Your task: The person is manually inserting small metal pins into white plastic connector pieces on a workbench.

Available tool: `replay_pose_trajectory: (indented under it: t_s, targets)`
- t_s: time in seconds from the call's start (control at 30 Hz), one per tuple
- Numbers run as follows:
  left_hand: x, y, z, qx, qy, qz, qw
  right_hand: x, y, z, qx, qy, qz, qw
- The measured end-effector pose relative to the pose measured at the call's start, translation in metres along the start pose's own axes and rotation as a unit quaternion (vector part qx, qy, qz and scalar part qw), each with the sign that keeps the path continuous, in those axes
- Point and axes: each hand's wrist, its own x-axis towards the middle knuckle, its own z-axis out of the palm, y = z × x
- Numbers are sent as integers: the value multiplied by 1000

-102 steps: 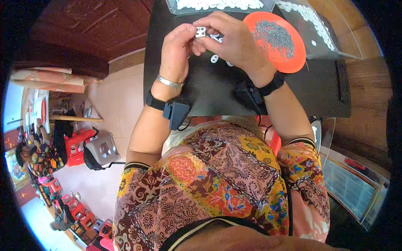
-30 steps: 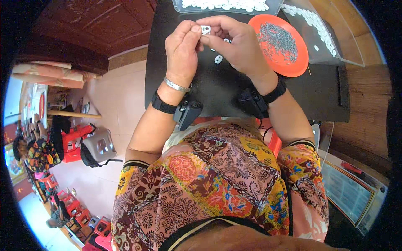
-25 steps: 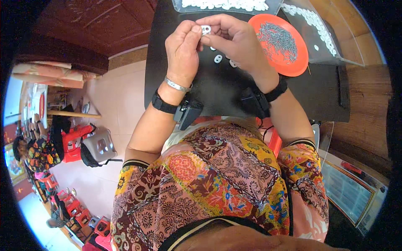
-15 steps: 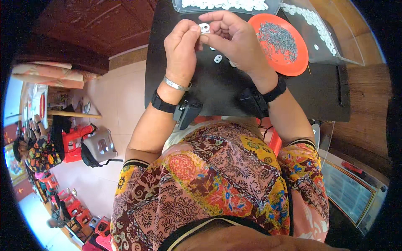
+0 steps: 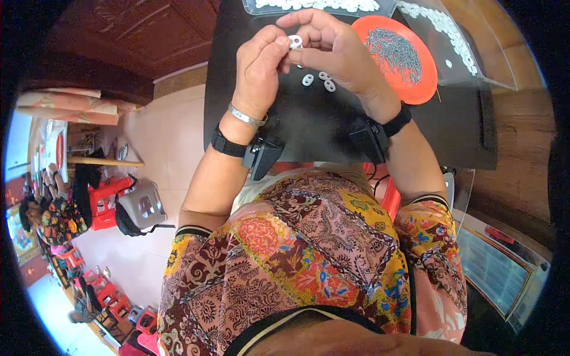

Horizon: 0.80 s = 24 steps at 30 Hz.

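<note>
A small white two-hole plastic piece (image 5: 295, 42) is held up over the dark table between my two hands. My left hand (image 5: 259, 62) pinches its left side between thumb and fingers. From the other side, my right hand (image 5: 332, 50) curls around it, the thumb at its lower edge and the index finger arched above. Whether the right fingers hold anything else is hidden. Below the hands, loose white two-hole pieces (image 5: 307, 80) lie on the table. To the right, an orange-red plate (image 5: 428, 80) carries a heap of small grey metal screws or pins (image 5: 395, 56).
A clear bin (image 5: 252, 8) of white pieces stands at the far edge. More white pieces (image 5: 448, 35) lie in a clear tray at the far right, beside a wooden panel (image 5: 522, 127). On the left floor are a grey stool (image 5: 141, 204) and red stools; other people sit farther off.
Both hands have shifted slightly right with the white piece, which has turned a little. More of the loose pieces on the table now show beneath the right hand.
</note>
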Motion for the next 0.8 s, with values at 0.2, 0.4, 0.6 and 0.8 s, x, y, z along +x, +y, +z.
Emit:
replay_pose_trajectory:
  t_s: [0.2,0.4,0.6,0.8]
  targets:
    - [0,-1,2,-45,14,-31,998,-1,0,2,36,-5,20,999]
    - [0,-4,0,-47,9,-30,998,1,-11,4,44,9,34,998]
    - [1,-3,1,-2,13,-17,1000,1,-13,2,12,11,42,999]
    - [1,-3,1,-20,18,-31,999,0,-21,1,-18,15,73,997]
